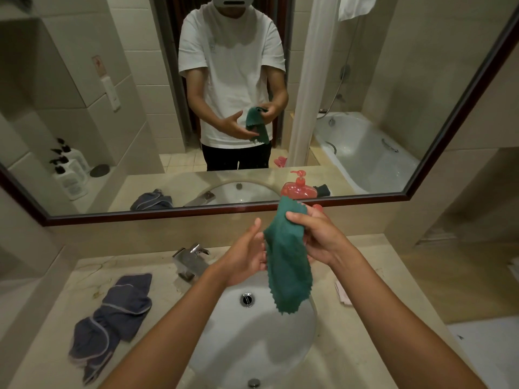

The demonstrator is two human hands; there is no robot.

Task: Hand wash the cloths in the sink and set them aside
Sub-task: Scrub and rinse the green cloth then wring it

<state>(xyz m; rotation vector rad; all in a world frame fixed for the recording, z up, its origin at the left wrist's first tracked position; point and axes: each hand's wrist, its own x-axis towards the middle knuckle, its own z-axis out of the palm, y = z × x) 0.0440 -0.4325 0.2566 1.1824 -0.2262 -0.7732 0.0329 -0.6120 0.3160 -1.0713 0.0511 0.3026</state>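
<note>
A green cloth (286, 262) with zigzag edges hangs above the white sink (224, 346). My right hand (317, 237) grips its upper part, thumb across the front. Beside the cloth on its left is my left hand (247, 256), palm open and fingers spread, touching the cloth's edge. A grey-blue cloth (112, 318) lies crumpled on the counter, left of the sink. The sink basin looks dry around its metal drain (247, 299).
A chrome faucet (191, 259) stands behind the sink at the left. A pink soap dispenser (318, 206) sits by the mirror, mostly hidden by my right hand. A pale cloth (343, 293) lies on the counter at the right. The large mirror (84, 108) fills the wall.
</note>
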